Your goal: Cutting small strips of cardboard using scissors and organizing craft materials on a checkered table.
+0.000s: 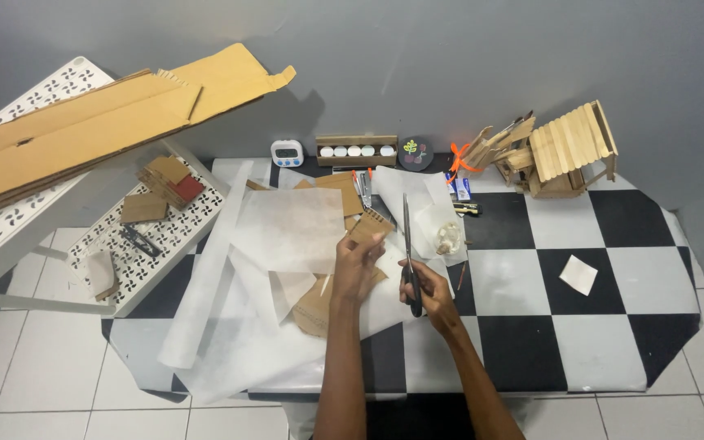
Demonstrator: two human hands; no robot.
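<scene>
From the head camera, the left hand (358, 262) pinches a small piece of brown cardboard (371, 226) by its lower edge, holding it up over the middle of the desk (564, 326). The right hand (427, 287) is clenched through the handles of a pair of scissors (407, 244), whose long blades point away from the person and run just beside the right edge of the cardboard piece. I cannot tell whether the blades are parted or pressed together.

The fingers of the left hand sit close to the blades, so a cut carried too far toward the palm could nick them. The piece is small and held at one edge only; it could twist as the blades bite and the cut might wander.

Beneath both hands lie loose sheets of thin white paper (291, 230) and more cardboard scraps (315, 308). The sheets overlap and hang past the near edge of the desk, so a nudge from a forearm could slide them to the floor, taking scraps along.

A small clear bag with pale bits (447, 236) lies just beside the scissor tips and might be snagged or knocked. Farther back, well apart, stand a model hut of wooden sticks (568, 151), a small white timer (287, 152) and a row of white pots in a cardboard holder (356, 151). A large folded cardboard sheet (91, 122) rests tilted on the white rack (165, 244) at left and could slip.
</scene>
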